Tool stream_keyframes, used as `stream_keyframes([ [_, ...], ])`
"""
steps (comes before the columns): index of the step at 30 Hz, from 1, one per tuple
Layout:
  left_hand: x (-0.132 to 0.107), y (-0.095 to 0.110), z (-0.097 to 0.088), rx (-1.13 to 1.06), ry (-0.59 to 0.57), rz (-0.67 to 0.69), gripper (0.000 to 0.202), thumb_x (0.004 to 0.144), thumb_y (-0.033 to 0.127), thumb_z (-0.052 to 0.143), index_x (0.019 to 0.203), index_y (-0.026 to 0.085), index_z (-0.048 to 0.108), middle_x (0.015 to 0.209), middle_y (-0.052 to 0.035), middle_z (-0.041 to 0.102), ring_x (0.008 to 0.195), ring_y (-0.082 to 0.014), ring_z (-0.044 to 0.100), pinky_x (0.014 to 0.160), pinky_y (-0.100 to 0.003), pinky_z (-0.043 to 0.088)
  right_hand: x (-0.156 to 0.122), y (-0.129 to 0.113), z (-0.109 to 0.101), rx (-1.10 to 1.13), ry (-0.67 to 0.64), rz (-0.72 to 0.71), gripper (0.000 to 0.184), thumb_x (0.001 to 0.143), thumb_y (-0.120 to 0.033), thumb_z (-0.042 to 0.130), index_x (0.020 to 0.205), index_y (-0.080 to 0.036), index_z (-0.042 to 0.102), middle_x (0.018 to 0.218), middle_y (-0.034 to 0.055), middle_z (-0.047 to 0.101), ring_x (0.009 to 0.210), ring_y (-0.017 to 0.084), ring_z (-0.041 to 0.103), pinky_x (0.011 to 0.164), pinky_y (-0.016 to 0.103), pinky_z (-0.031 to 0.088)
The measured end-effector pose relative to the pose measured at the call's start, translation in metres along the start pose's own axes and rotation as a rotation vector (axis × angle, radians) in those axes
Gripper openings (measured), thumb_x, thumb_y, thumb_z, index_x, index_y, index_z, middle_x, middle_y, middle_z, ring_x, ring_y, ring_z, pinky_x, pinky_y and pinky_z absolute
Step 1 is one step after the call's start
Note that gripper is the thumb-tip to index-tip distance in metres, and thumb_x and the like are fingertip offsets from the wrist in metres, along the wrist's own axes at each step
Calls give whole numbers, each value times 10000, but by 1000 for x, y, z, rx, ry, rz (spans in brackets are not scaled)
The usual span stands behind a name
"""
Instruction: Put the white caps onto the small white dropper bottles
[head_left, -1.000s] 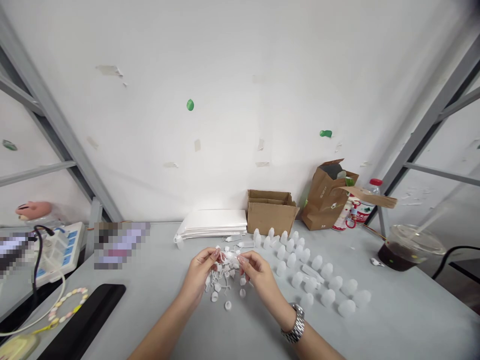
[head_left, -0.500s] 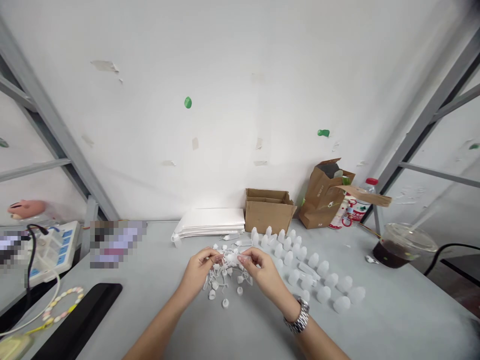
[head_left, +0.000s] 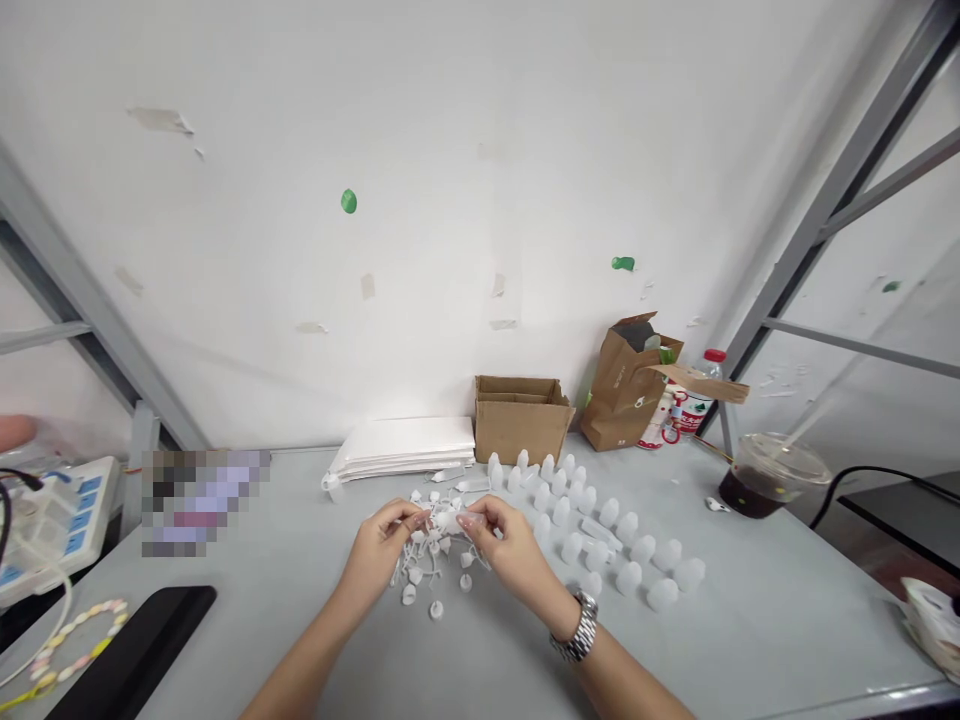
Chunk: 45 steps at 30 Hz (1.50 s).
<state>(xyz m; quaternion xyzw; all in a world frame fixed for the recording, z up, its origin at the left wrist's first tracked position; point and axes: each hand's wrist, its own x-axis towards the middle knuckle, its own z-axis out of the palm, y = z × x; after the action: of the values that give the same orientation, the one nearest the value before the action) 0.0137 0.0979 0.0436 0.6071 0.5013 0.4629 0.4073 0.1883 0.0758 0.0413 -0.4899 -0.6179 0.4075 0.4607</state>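
Observation:
Both my hands are raised over the grey table (head_left: 757, 620), fingertips close together. My left hand (head_left: 375, 552) and my right hand (head_left: 510, 552) pinch a small white plastic piece (head_left: 448, 520) between them. Under them lies a tangle of white plastic caps on runners (head_left: 424, 570). Just to the right stand rows of frosted white plastic bottles (head_left: 592, 530), upright and close to my right hand. A silver metal watch (head_left: 575, 628) sits on my right wrist.
Behind the bottles stand a cardboard box (head_left: 520, 420) and a stack of white sheets (head_left: 401, 447). A brown paper bag (head_left: 626, 390) stands further right, near a lidded cup of dark drink (head_left: 772, 478). A power strip (head_left: 52, 525) and black wrist rest (head_left: 131, 650) lie left.
The whole scene has shifted left in view as my head turned right. My hands have drawn slightly closer together over the caps, still pinching the white piece.

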Motion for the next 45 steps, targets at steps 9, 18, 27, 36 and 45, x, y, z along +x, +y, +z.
stream_keyframes([
  [9, 1, -5, -2, -3, -29, 11, 240, 641, 427, 601, 560, 205, 643, 585, -11, 575, 619, -171, 514, 596, -243, 389, -1, 3, 4, 40, -25, 16, 251, 770, -413, 533, 697, -173, 542, 553, -44, 465, 523, 104, 412, 511, 222, 325],
  [18, 6, -2, -7, -167, 86, -68, 346, 665, 493, 576, 682, 166, 688, 702, -62, 666, 707, -201, 570, 651, -270, 439, -2, 11, 26, 323, -89, 118, 447, 780, -617, 378, 687, -189, 468, 449, -53, 484, 373, 80, 330, 409, 212, 275],
  [27, -8, 4, 17, -110, -87, 33, 279, 657, 401, 623, 819, 184, 688, 879, -69, 697, 873, -242, 600, 823, -329, 427, -5, 10, 32, 87, -46, -78, 522, 870, -546, 220, 698, -179, 549, 476, -31, 473, 435, 103, 414, 478, 220, 338],
  [36, -22, -12, -66, 356, 347, -138, 345, 682, 520, 527, 884, 250, 602, 988, 8, 675, 973, -264, 584, 845, -355, 425, -31, -2, -4, -727, -57, -335, 202, 882, -197, 393, 902, -179, 593, 777, 44, 645, 720, 161, 548, 700, 282, 300],
  [45, -22, -52, -102, 943, 324, -301, 395, 728, 518, 433, 856, 178, 590, 980, -102, 673, 922, -308, 598, 771, -383, 446, -57, 4, 2, -970, -114, -435, 155, 847, -139, 428, 801, -157, 575, 727, 31, 587, 659, 138, 490, 653, 272, 265],
])
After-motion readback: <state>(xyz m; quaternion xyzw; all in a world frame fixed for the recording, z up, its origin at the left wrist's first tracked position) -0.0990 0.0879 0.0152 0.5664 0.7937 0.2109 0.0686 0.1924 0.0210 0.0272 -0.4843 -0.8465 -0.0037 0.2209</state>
